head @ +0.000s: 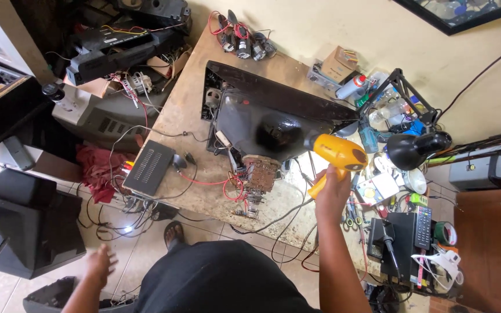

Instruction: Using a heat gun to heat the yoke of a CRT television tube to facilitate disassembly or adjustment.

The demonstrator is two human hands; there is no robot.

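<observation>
My right hand [331,191] grips the handle of a yellow hair dryer [337,153], its nozzle pointing left at the dark back of an opened picture tube [262,119] lying on the workbench. A copper yoke and small circuit board [256,177] hang off the tube's neck, with red wires beside them. My left hand [101,264] is low at the left, blurred, fingers spread, holding nothing, above the tiled floor.
A black grilled box [149,168] lies on the bench's left edge. A black desk lamp [416,148], a remote [423,227], bottles, tape and tools crowd the right side. Old television sets [21,223] and casings stand on the floor at left.
</observation>
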